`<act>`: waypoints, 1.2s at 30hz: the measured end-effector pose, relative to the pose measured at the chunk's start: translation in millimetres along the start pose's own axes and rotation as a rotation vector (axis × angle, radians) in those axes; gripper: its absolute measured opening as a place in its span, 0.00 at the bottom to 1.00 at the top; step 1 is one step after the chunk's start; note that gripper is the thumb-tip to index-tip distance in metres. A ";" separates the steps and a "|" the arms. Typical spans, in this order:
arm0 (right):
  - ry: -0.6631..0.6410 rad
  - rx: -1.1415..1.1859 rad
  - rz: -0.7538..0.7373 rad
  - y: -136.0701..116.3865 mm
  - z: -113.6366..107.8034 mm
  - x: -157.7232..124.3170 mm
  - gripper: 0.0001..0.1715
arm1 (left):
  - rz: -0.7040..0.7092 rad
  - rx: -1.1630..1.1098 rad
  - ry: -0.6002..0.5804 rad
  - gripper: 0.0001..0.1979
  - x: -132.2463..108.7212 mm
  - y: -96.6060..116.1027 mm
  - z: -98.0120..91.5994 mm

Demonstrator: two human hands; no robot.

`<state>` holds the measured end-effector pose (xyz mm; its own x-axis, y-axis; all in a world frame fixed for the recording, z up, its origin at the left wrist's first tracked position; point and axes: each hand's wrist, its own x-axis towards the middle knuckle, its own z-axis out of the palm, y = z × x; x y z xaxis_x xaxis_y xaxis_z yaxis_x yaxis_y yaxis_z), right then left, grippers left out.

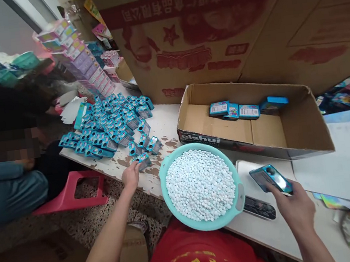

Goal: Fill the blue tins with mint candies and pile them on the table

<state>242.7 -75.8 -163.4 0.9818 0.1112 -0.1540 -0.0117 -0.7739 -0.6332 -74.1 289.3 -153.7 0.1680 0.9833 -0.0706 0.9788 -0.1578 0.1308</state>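
Observation:
Near the table's front edge, my left hand (131, 176) pinches the near end of a small blue box (143, 161). That box stands by a crowd of similar blue boxes (106, 122), each with a dark round spot on it. On the right, my right hand (294, 201) is closed around another blue box (265, 177), tilted above a white flat device (246, 168). A dark panel with buttons (259, 208) shows at the device's front. Between my hands stands a light teal basin (163, 168) full of small white candy-like pieces (201, 185).
Behind the basin, an open cardboard tray (255, 138) holds several blue boxes. A large printed carton (202, 38) rises behind it. Stacked pink and purple boxes (83, 61) stand at the back left. Another person (10, 189) sits left, beside a red stool (71, 197). Papers (340, 157) lie right.

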 end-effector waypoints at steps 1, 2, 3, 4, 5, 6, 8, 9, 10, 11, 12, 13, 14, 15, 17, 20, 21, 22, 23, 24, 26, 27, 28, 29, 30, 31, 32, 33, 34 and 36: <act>0.023 0.033 -0.035 -14.2 -6.5 -6.6 0.25 | -0.030 -0.025 0.025 0.18 5.7 4.7 7.2; 0.037 0.080 -0.095 -30.8 -11.8 -12.9 0.26 | -0.055 -0.045 0.045 0.19 10.7 8.9 12.9; 0.046 0.136 -0.181 -49.8 -14.8 -18.6 0.27 | -0.071 -0.063 0.059 0.20 15.2 12.4 16.9; 0.031 0.186 -0.296 -71.1 -14.8 -23.6 0.28 | -0.082 -0.084 0.071 0.21 19.2 14.9 19.2; 0.006 0.238 -0.433 -94.3 -11.1 -27.8 0.27 | -0.089 -0.105 0.081 0.21 22.4 16.3 19.9; -0.040 0.276 -0.552 -119.4 -3.4 -31.4 0.26 | -0.091 -0.121 0.088 0.21 24.5 16.4 19.0; -0.149 0.336 -0.735 -173.5 23.4 -37.7 0.23 | -0.097 -0.175 0.112 0.20 23.9 14.0 14.1; -0.203 0.358 -0.809 -201.5 41.5 -40.7 0.21 | -0.104 -0.227 0.131 0.19 20.1 12.3 10.8; -0.256 0.356 -0.862 -229.2 61.9 -43.4 0.19 | -0.111 -0.296 0.152 0.18 13.5 10.8 7.6; -0.311 0.323 -0.900 -255.6 83.6 -45.8 0.17 | -0.113 -0.377 0.169 0.17 4.0 10.2 5.1; -0.369 0.257 -0.906 -279.6 106.0 -47.6 0.16 | -0.111 -0.459 0.177 0.15 -8.4 11.1 3.9; -0.431 0.154 -0.883 -300.5 128.3 -48.6 0.16 | -0.089 -0.525 0.169 0.14 -23.0 13.7 4.5; -0.487 0.045 -0.842 -317.4 149.9 -48.9 0.16 | -0.061 -0.563 0.145 0.13 -39.0 18.2 7.0; -0.509 0.003 -0.816 -329.9 170.3 -48.8 0.16 | -0.023 -0.579 0.102 0.13 -55.4 24.6 11.4; -0.536 -0.054 -0.765 -342.7 205.2 -48.4 0.17 | 0.152 -0.614 0.031 0.11 -85.1 41.6 24.7; -0.567 -0.107 -0.716 -342.2 235.1 -51.1 0.16 | 0.510 -0.599 -0.002 0.12 -109.6 70.3 46.2; -0.570 -0.113 -0.715 -340.6 237.0 -51.8 0.16 | 0.601 -0.561 -0.003 0.13 -111.6 78.3 51.4; -0.569 -0.112 -0.723 -339.5 234.4 -50.9 0.18 | 0.664 -0.515 0.003 0.13 -111.3 84.8 55.4; -0.552 -0.092 -0.754 -338.9 227.5 -47.2 0.21 | 0.701 -0.473 0.016 0.13 -109.4 89.6 58.2; -0.513 -0.047 -0.812 -338.8 216.7 -39.4 0.23 | 0.718 -0.437 0.031 0.14 -106.7 92.6 60.1; -0.352 0.104 -0.976 -337.5 187.3 -8.9 0.22 | 0.709 -0.377 0.048 0.18 -101.6 94.9 62.4; -0.241 0.188 -1.048 -334.8 171.2 13.7 0.20 | 0.694 -0.348 0.040 0.20 -99.9 95.3 63.3; -0.134 0.221 -1.048 -329.8 156.1 40.0 0.19 | 0.679 -0.323 0.021 0.22 -98.8 96.0 64.2; -0.055 0.194 -0.994 -322.2 143.1 68.4 0.19 | 0.657 -0.306 0.002 0.23 -98.2 97.3 65.1; -0.029 0.120 -0.912 -311.9 133.4 97.0 0.19 | 0.631 -0.296 -0.015 0.24 -97.9 99.5 66.1; -0.081 0.018 -0.859 -299.3 127.4 124.1 0.19 | 0.604 -0.294 -0.029 0.24 -97.5 102.7 67.1; -0.130 -0.018 -0.840 -285.1 125.3 148.1 0.18 | 0.581 -0.299 -0.042 0.23 -96.9 106.9 68.3; -0.168 -0.032 -0.829 -270.2 126.7 167.9 0.18 | 0.564 -0.311 -0.055 0.23 -96.0 111.9 69.5; -0.202 -0.040 -0.818 -255.6 130.8 183.3 0.20 | 0.547 -0.326 -0.069 0.22 -94.9 117.8 70.6; -0.244 -0.032 -0.765 -231.0 143.2 201.3 0.23 | 0.513 -0.355 -0.098 0.20 -92.7 131.3 72.6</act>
<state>415.9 214.7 -156.7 0.6460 0.7485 0.1498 0.6568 -0.4451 -0.6087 47.3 170.7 -201.8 0.6317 0.7752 0.0002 0.6753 -0.5504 0.4909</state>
